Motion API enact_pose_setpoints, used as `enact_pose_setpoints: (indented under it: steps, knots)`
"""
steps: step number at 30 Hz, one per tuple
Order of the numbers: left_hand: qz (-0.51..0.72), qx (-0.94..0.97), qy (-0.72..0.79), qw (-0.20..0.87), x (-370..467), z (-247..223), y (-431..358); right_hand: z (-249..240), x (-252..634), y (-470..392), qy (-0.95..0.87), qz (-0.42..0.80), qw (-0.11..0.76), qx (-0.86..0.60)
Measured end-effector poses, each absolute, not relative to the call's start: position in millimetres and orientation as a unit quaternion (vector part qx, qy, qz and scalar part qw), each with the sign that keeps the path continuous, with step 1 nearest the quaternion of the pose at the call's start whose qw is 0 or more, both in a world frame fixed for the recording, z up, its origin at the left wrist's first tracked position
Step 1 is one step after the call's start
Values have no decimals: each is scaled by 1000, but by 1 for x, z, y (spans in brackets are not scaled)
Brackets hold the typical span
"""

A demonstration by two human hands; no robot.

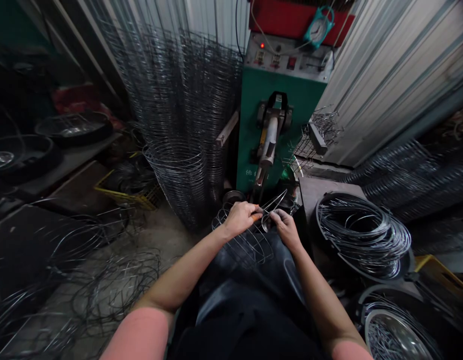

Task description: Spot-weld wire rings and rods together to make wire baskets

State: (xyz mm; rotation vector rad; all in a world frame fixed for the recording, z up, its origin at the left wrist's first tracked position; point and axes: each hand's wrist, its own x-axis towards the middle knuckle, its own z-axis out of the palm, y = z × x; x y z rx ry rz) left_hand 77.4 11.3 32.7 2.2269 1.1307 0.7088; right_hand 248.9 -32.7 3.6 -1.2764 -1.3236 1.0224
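My left hand (242, 218) is closed on a wire frame (250, 245) made of thin curved metal rods, with orange wrapping visible on its fingers. The frame hangs over my lap below both hands. Beside it, my right hand (284, 226) pinches thin metal wire close to the frame's upper edge; whether this wire is part of the frame I cannot tell. Straight ahead, just beyond my hands, stands a green welding machine (250, 120) with a metal arm (269, 137) pointing down toward them.
Tall stacks of wire rings (178, 165) rise left of the machine. On the right, a black tub (321, 230) holds coiled wire rings (362, 235), and a metal bowl (394, 330) contains small metal pieces. Loose wires (114, 280) cover the floor at left, near a yellow crate (141, 200).
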Motion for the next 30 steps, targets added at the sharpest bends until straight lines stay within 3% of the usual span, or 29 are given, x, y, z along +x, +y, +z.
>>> enact_pose_setpoints:
  steps: [4, 7, 10, 13, 16, 30]
  knots:
    - [416, 743, 416, 318, 49, 15, -3, 2, 253, -32, -521, 425, 524, -523]
    - [562, 549, 521, 333, 20, -27, -30, -1, 257, -30, -484, 442, 557, -510]
    - [573, 403, 550, 454, 8, -73, -55, -3, 259, -24, -453, 457, 578, -502]
    - [516, 387, 471, 602, 21, -94, -64, -5, 258, -19, -435, 464, 589, -498]
    - [522, 366, 415, 650, 44, -88, -57, -4, 257, -17, -421, 459, 604, -498]
    - [575, 287, 409, 648, 54, -50, -51, -20, 238, 6, -370, 488, 609, -505]
